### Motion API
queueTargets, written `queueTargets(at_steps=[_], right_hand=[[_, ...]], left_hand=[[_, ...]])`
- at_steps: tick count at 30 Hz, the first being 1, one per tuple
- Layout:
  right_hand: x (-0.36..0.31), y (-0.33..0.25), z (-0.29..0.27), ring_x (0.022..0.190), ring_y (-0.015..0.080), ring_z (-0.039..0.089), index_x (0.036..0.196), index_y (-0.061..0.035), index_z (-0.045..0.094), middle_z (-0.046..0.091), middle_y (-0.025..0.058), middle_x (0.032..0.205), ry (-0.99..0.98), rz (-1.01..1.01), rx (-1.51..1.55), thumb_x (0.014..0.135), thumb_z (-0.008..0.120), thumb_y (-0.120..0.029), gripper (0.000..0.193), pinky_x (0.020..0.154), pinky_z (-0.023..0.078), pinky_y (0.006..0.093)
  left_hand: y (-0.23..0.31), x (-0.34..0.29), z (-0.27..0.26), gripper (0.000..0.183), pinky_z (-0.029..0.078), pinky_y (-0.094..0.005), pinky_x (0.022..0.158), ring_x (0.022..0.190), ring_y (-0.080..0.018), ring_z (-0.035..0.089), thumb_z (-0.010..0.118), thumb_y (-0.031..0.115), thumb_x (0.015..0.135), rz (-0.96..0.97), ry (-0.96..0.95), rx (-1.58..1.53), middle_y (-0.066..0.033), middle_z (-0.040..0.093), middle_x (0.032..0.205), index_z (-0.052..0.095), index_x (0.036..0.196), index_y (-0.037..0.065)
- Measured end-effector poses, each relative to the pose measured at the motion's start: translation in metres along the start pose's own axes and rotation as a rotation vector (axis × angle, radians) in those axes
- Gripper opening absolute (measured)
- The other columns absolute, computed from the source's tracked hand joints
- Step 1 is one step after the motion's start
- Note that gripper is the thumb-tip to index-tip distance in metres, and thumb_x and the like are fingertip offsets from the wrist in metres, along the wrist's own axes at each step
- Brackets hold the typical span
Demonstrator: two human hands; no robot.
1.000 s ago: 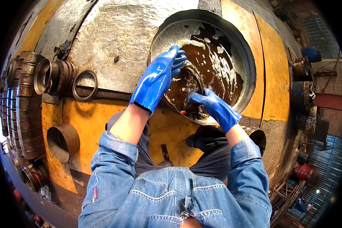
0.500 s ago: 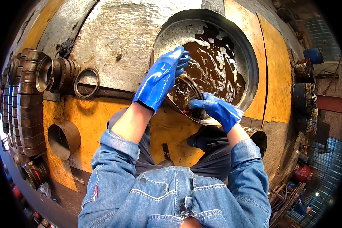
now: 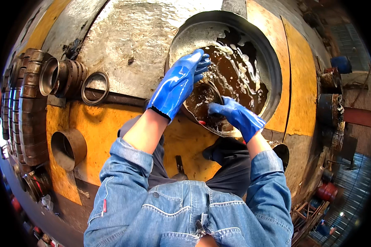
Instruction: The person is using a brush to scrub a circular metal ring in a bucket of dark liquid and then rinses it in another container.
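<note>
Both my hands wear blue rubber gloves and reach into a round metal basin (image 3: 272,70) filled with brown, rippling liquid (image 3: 239,78). My left hand (image 3: 179,82) and my right hand (image 3: 235,117) each grip a thin metal ring (image 3: 213,91) that stands partly dipped in the liquid near the basin's front rim. Most of the ring is hidden by the gloves and the liquid. My sleeves are blue denim, pushed up on the left forearm.
The basin stands on a worn yellow and grey surface (image 3: 107,119). Stacks of metal rings (image 3: 64,74) lie at the left, with one loose ring (image 3: 95,87) beside them and a short metal tube (image 3: 68,148) below. Drums and rusty parts (image 3: 329,111) crowd the right edge.
My left hand has shifted slightly right and deeper over the liquid. The right hand has risen a little toward the ring. The liquid keeps rippling.
</note>
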State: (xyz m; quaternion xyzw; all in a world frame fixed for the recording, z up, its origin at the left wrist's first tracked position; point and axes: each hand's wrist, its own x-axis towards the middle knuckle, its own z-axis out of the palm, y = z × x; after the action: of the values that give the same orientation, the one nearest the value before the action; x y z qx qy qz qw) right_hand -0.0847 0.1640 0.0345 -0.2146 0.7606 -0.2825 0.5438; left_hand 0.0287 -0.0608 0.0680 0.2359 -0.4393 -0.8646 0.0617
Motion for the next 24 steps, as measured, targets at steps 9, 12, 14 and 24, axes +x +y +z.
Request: queueTargets(at_steps=[9,12,14,24], right_hand=[[0.004,-0.026,0.025,0.098,0.0204,0.065,0.117,-0.0027,0.074,0.075,0.0087,0.106,0.287,-0.268,0.276,0.094,0.073,-0.035,0.039,0.089,0.050,0.0358],[0.007,0.014,0.007,0.096,0.0168,0.068,0.117,-0.0047,0.076,0.077,0.0060,0.103,0.058,-0.059,0.072,0.092,0.077,-0.035,0.040,0.089,0.052,0.0307],[-0.002,0.001,0.000,0.093,0.0180,0.070,0.116,-0.0044,0.076,0.078,0.0056,0.100,0.068,0.077,-0.111,0.088,0.079,-0.038,0.043,0.085,0.053,0.0306],[0.013,-0.001,0.017,0.096,0.0249,0.071,0.116,-0.0057,0.075,0.076,0.0103,0.098,0.308,-0.285,0.255,0.099,0.072,-0.023,0.024,0.087,0.055,0.0374]], left_hand=[[0.001,0.000,-0.006,0.060,0.047,-0.0354,0.111,0.134,-0.0235,0.061,0.051,0.052,0.112,0.045,-0.011,-0.001,-0.0122,0.066,0.144,0.060,0.146,0.004],[-0.002,0.000,-0.005,0.062,0.046,-0.0357,0.112,0.135,-0.0241,0.061,0.051,0.053,0.112,0.026,-0.001,-0.005,-0.0129,0.066,0.145,0.060,0.147,0.003],[0.000,0.001,-0.005,0.062,0.046,-0.0358,0.112,0.135,-0.0241,0.060,0.051,0.053,0.111,0.000,0.011,0.005,-0.0124,0.066,0.145,0.060,0.148,0.004],[0.001,-0.001,-0.004,0.064,0.045,-0.0380,0.115,0.137,-0.0255,0.059,0.051,0.053,0.111,0.042,-0.008,0.003,-0.0147,0.064,0.147,0.057,0.150,0.003]])
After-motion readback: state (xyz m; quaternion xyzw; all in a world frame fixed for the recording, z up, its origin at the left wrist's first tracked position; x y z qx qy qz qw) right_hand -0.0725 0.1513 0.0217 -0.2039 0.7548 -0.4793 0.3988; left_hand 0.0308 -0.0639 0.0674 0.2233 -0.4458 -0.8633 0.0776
